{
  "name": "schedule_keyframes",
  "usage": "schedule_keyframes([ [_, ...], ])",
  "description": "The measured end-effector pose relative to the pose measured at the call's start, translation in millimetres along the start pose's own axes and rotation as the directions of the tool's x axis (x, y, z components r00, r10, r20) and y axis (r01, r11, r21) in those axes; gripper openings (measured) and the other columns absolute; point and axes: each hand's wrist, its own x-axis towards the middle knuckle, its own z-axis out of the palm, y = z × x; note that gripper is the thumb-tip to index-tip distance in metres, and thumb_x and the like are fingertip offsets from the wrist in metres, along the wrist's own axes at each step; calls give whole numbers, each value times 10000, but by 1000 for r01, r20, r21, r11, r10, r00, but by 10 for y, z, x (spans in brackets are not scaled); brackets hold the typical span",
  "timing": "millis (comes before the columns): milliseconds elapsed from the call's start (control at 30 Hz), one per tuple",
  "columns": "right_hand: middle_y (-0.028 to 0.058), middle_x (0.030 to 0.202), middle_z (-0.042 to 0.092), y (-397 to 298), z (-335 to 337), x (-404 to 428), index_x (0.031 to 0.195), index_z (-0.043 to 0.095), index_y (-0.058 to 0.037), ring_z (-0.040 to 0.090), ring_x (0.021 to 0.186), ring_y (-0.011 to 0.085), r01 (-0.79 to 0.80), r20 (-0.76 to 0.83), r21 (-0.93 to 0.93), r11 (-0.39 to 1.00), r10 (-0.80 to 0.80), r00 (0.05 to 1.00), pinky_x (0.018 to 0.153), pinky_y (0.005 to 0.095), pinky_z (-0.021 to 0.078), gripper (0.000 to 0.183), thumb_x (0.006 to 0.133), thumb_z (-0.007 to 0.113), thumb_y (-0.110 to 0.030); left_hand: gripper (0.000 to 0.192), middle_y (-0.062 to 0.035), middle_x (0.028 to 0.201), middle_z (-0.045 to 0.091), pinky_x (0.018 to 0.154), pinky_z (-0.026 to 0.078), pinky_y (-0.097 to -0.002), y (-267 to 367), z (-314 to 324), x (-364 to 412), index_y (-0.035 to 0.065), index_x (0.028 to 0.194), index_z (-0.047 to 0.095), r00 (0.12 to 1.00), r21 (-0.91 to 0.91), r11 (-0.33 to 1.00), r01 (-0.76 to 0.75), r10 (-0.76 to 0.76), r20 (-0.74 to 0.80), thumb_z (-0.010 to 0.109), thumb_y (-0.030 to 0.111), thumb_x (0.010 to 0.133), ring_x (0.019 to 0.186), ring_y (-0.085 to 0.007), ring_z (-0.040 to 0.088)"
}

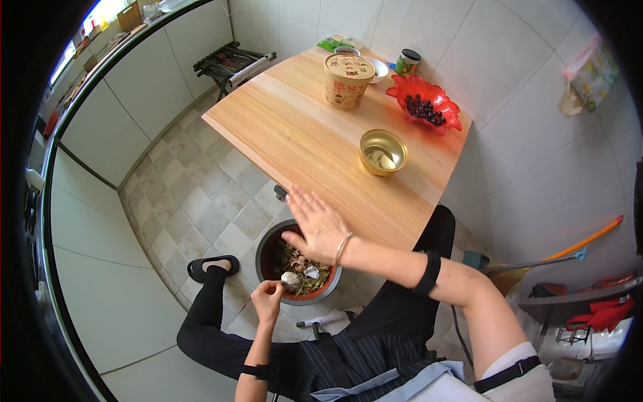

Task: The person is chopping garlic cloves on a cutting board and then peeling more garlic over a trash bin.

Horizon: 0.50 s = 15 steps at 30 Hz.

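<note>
My left hand (267, 300) pinches a whitish, dirt-streaked bulb, seemingly garlic (291, 281), by one end over the waste bin (262, 261). Plant scraps and peelings (312, 281) lie inside the bin, with a small white piece among them. My right hand (319, 226) is spread flat above the bin's far rim, close to the table edge, fingers extended and holding nothing; a bracelet circles its wrist. On the wooden table (281, 125), a gold metal bowl (383, 152) holds a few pale pieces, perhaps peeled cloves.
A lidded paper tub (348, 83), a white bowl (378, 70), a dark-lidded jar (407, 62) and a red petal-shaped bowl (449, 108) of dark round fruit stand towards the table's back. Folded stools (231, 65) are beyond its left side. My legs flank the bin.
</note>
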Motion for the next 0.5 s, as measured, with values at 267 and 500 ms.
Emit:
schedule_keyframes([
  [267,170,1209,538,-433,1101,-631,1147,552,37,457,1194,257,-18,62,-7,1000,19,998,1075,405,256,419,898,458,-287,128,-78,636,666,585,486,-234,-178,70,-83,-34,777,684,1000,104,995,6,-4,-19,654,89,757,586,-97,623],
  [500,136,919,673,-289,1343,-807,930,705,-129,647,853,226,-193,381,-59,979,201,902,944,387,365,227,813,546,-242,125,-48,653,661,602,481,-216,-137,194,-145,-47,786,678,999,151,988,37,-36,-8,634,70,782,608,-77,608],
])
